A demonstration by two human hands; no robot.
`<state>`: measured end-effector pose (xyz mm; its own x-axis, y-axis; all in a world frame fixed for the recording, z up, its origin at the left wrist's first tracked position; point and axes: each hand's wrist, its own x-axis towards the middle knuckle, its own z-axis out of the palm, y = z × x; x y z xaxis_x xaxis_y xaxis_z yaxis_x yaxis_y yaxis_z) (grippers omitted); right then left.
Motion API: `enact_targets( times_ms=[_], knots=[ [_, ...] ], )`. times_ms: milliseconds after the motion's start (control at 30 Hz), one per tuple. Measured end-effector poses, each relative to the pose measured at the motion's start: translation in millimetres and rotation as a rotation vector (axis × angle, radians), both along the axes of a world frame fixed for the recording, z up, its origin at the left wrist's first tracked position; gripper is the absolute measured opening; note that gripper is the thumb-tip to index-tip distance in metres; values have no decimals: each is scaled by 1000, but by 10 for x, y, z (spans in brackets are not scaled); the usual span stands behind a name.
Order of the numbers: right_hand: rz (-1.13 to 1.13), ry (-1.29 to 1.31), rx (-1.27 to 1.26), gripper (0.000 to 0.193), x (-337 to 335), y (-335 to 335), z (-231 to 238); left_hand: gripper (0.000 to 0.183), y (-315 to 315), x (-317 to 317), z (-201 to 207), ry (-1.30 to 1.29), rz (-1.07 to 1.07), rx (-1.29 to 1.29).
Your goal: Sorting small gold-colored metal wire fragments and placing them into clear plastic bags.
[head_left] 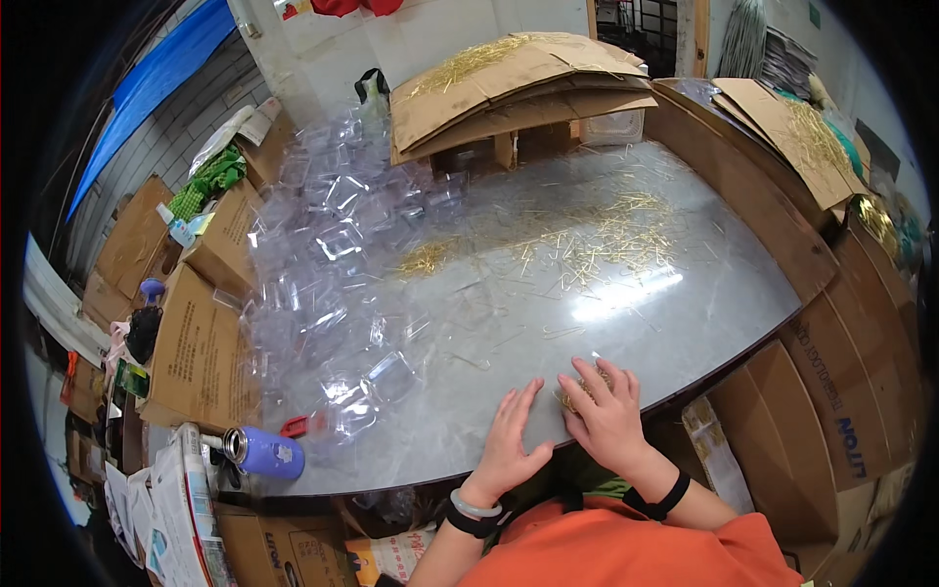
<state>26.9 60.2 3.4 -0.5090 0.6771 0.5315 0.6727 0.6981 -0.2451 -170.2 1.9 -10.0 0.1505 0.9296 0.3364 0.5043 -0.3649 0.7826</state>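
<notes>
At the near edge of the grey tabletop (469, 401), my left hand (511, 435) rests open, its fingers stretched out and nothing visible in them. Close by on its right, my right hand (611, 416) curls over a small bunch of gold wire hooks (577, 394); gold shows between its fingers, and the palm side is hidden. A loose scatter of gold wire hooks (616, 240) lies farther out, with a smaller clump (425, 256) to its left. Many clear plastic boxes (337, 245) are heaped along the table's left side.
Bent cardboard sheets (509, 83) form a raised cover at the back, with gold wires on top. A cardboard strip (753, 186) borders the right edge. A purple bottle (266, 453) stands at the near left corner, beside a cardboard carton (201, 357).
</notes>
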Motion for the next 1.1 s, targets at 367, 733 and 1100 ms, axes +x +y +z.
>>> enact_targets(
  times_ms=[367,733,1100],
  knots=[
    [14,-63,-286,81,40,-65,145,72,33,147,13,272,116,108],
    [-4,-100,-164,72,43,26,139,77,19,167,17,269,134,118],
    [-66,103,-15,53,67,43,-5,78,-16,152,-1,159,177,119]
  ],
)
